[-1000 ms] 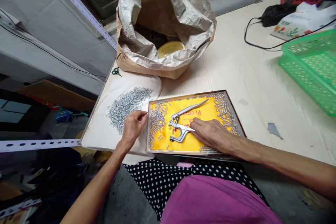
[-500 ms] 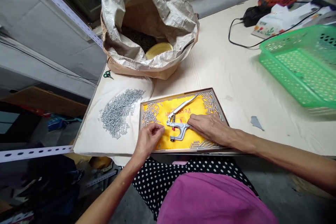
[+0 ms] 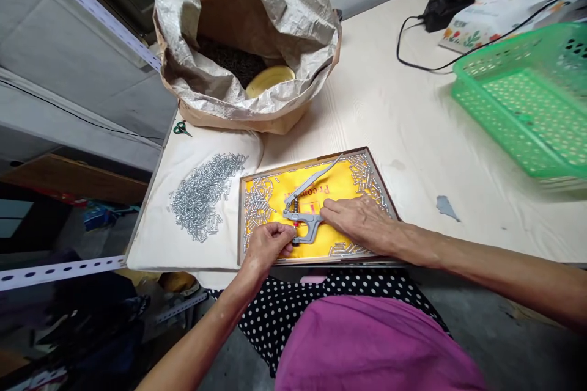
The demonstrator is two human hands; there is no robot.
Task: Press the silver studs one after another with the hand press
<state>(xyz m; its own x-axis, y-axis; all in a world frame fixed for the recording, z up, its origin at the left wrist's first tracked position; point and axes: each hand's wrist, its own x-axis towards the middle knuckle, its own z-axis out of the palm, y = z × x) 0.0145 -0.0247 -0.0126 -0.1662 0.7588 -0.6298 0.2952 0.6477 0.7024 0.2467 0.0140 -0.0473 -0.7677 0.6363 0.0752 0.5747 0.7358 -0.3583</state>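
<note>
Grey hand-press pliers [image 3: 312, 227] with a long lever raised to the upper right lie over a shallow tray [image 3: 316, 163] with a yellow bottom. My right hand [image 3: 355, 218] is closed on the right end of the pliers' frame. At the jaw on the lower left, my left hand [image 3: 271, 243] pinches with thumb and forefinger; what sits between the fingertips is too small to make out. Small metal pins [image 3: 257, 203] lie loose in the tray's left part, more along its right side and lower right corner.
A heap of similar metal pins [image 3: 202, 195] lies on white cloth left of the tray. Behind stands a large open sack [image 3: 247, 113] holding dark pieces and a yellow bowl [image 3: 271, 79]. Green-handled scissors [image 3: 182, 128] lie near the sack; a green basket [image 3: 518, 116] stands at right.
My left hand has moved right, from beside the pliers to their lower jaw. My right hand keeps its hold. The whole view has shifted slightly.
</note>
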